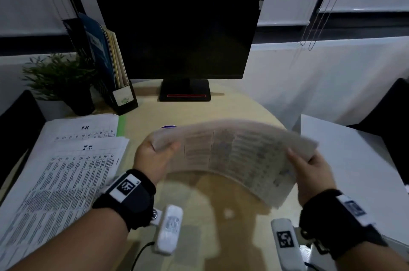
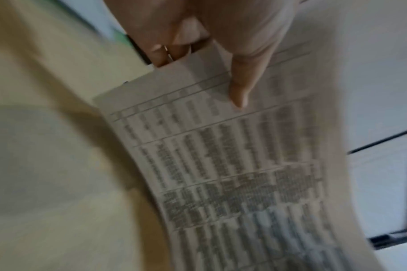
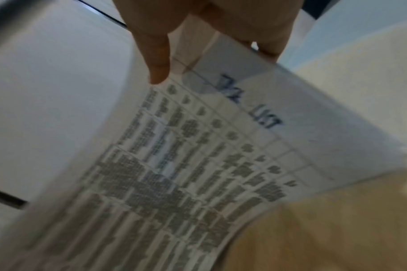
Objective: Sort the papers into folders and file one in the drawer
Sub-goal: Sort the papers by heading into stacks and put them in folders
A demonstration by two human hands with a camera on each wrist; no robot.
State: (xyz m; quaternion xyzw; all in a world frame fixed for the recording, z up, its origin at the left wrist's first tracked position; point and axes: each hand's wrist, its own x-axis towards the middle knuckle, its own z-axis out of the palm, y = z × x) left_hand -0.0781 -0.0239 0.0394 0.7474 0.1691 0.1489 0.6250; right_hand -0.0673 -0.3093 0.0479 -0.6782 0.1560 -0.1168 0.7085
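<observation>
Pale wooden table (image 1: 194,113) with a dark monitor (image 1: 177,36) at the back, stacked papers (image 1: 66,166) lying left. Above the middle, clear of the wood, one printed sheet (image 1: 234,155) bowed upward, blurred; left hand (image 1: 152,157) pinching its left edge, right hand (image 1: 309,171) pinching its right edge.

Printed table sheet (image 1: 232,155), bowed upward above the desk; more printed papers (image 1: 66,166) stacked flat at left.
</observation>
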